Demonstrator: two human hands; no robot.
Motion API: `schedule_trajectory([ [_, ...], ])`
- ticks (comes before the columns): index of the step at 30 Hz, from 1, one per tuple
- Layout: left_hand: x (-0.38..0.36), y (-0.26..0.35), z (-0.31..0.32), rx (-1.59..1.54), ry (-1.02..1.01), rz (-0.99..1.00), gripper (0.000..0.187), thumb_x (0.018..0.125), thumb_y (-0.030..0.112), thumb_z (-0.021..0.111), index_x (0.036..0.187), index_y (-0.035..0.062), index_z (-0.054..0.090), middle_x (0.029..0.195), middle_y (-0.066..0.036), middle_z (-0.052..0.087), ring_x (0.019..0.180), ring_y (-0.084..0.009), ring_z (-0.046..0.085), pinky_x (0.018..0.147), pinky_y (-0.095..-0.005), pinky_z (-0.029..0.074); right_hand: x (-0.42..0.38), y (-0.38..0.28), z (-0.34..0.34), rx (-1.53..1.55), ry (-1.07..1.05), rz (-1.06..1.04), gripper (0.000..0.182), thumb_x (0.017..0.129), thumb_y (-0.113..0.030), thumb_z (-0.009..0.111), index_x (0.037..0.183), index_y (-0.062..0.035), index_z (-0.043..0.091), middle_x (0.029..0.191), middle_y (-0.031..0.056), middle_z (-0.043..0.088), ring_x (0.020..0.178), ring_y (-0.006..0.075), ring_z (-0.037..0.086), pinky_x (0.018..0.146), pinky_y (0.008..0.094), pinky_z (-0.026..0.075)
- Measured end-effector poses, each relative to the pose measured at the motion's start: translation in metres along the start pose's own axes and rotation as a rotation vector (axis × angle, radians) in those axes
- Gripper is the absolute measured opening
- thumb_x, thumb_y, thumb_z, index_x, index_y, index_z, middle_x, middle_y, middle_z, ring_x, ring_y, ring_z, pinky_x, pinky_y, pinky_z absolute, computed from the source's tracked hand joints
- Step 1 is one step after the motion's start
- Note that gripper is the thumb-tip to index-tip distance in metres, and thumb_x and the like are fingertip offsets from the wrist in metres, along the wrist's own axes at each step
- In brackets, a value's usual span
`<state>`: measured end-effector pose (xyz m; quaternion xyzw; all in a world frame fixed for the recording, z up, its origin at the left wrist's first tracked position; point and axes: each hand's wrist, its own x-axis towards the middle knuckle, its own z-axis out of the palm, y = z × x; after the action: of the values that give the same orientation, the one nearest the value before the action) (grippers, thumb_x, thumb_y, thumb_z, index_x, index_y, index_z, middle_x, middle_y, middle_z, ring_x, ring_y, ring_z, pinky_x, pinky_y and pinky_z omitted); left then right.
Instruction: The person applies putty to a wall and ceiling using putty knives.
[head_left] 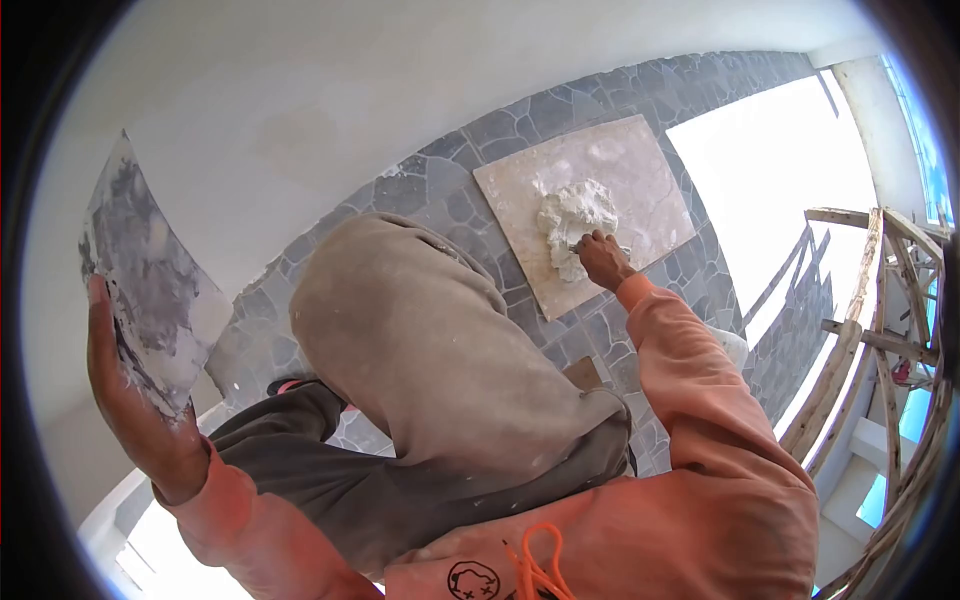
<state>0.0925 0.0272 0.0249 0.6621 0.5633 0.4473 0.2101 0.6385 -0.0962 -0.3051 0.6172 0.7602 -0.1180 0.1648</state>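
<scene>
My left hand (140, 400) is raised at the left side of the view, gripping a broad flat plate (155, 270) smeared with grey and white, its pointed corner upward. On the stone floor lies a square board (640, 165) bearing a heap of white plaster (580, 212). My right hand (604, 260) reaches down to the lower edge of the heap, fingers closed around a small tool that is mostly hidden.
Irregular grey stone paving (440, 180) runs along a pale wall (270, 90). My bent knee (390, 300) is between my hands. Rough wooden poles (860, 310) stand at the right. A small brown piece (582, 374) lies below the board.
</scene>
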Motion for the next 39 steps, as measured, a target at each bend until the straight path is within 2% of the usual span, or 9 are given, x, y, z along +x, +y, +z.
schedule_trajectory([
  [3,-0.001,-0.001,-0.001,0.054,-0.053,0.034,0.047,0.096,0.001,0.050,0.143,0.0000,0.044,0.144,-0.016,0.048,0.129,-0.0292,0.051,0.106,-0.0384,0.045,0.004,0.002,0.013,-0.071,0.155,0.126,0.017,0.085,-0.009,0.056,0.092,0.0019,0.066,0.099,0.0132,0.062,0.100,0.0299,0.057,0.082,0.0426,0.048],
  [7,0.000,-0.001,-0.007,0.026,-0.036,0.011,0.044,0.100,0.006,0.048,0.143,0.0006,0.045,0.143,-0.015,0.048,0.129,-0.0280,0.051,0.106,-0.0384,0.045,-0.004,-0.005,0.036,0.003,-0.064,0.012,0.017,0.084,-0.008,0.055,0.094,0.0011,0.066,0.101,0.0150,0.061,0.100,0.0309,0.056,0.082,0.0429,0.049],
  [14,-0.001,-0.007,-0.005,-0.021,-0.060,0.056,0.042,0.102,0.009,0.045,0.142,-0.0002,0.045,0.144,-0.015,0.048,0.129,-0.0272,0.051,0.107,-0.0382,0.044,-0.011,0.018,0.031,-0.013,0.066,0.193,0.016,0.084,-0.007,0.057,0.093,0.0011,0.067,0.103,0.0155,0.061,0.103,0.0323,0.057,0.083,0.0442,0.050],
  [18,-0.001,0.001,-0.002,-0.132,-0.005,-0.067,0.041,0.102,0.010,0.045,0.142,-0.0004,0.046,0.144,-0.014,0.048,0.129,-0.0277,0.051,0.108,-0.0380,0.044,-0.019,0.019,0.027,0.067,-0.096,0.070,0.015,0.083,-0.006,0.056,0.089,0.0018,0.068,0.100,0.0158,0.062,0.101,0.0322,0.059,0.082,0.0447,0.052],
  [22,0.002,0.007,0.001,-0.369,0.045,-0.214,0.041,0.102,0.011,0.045,0.142,0.0001,0.046,0.143,-0.014,0.048,0.128,-0.0278,0.052,0.107,-0.0376,0.043,-0.010,0.017,0.014,-0.018,0.095,0.238,0.017,0.084,-0.007,0.055,0.090,0.0031,0.068,0.103,0.0163,0.062,0.101,0.0333,0.059,0.079,0.0444,0.054],
  [26,0.000,0.002,-0.001,-0.019,-0.010,-0.006,0.041,0.103,0.013,0.045,0.142,0.0022,0.047,0.142,-0.013,0.049,0.128,-0.0279,0.052,0.106,-0.0376,0.045,-0.005,-0.002,0.042,0.015,-0.094,0.114,0.018,0.085,-0.008,0.055,0.091,0.0043,0.067,0.105,0.0170,0.061,0.104,0.0332,0.058,0.084,0.0437,0.050],
  [32,-0.002,0.001,-0.001,0.001,-0.037,0.046,0.041,0.102,0.013,0.046,0.142,0.0039,0.048,0.141,-0.013,0.050,0.127,-0.0276,0.053,0.104,-0.0378,0.046,0.004,-0.003,0.006,-0.002,0.139,0.189,0.018,0.086,-0.008,0.055,0.093,0.0021,0.067,0.106,0.0155,0.061,0.105,0.0323,0.057,0.083,0.0430,0.051],
  [35,0.005,0.011,0.002,-0.400,0.091,-0.276,0.041,0.102,0.013,0.046,0.142,0.0027,0.048,0.141,-0.013,0.049,0.126,-0.0278,0.053,0.104,-0.0380,0.046,0.009,-0.007,0.037,0.052,-0.004,0.070,0.016,0.086,-0.008,0.055,0.094,-0.0005,0.068,0.105,0.0150,0.061,0.105,0.0315,0.057,0.085,0.0435,0.050],
  [39,0.000,0.010,0.000,-0.208,0.061,-0.165,0.041,0.103,0.015,0.044,0.141,0.0003,0.047,0.141,-0.014,0.049,0.126,-0.0275,0.053,0.105,-0.0379,0.046,0.003,-0.001,-0.009,0.042,0.038,0.038,0.017,0.086,-0.008,0.055,0.093,0.0006,0.067,0.102,0.0145,0.060,0.102,0.0309,0.057,0.082,0.0433,0.050],
])
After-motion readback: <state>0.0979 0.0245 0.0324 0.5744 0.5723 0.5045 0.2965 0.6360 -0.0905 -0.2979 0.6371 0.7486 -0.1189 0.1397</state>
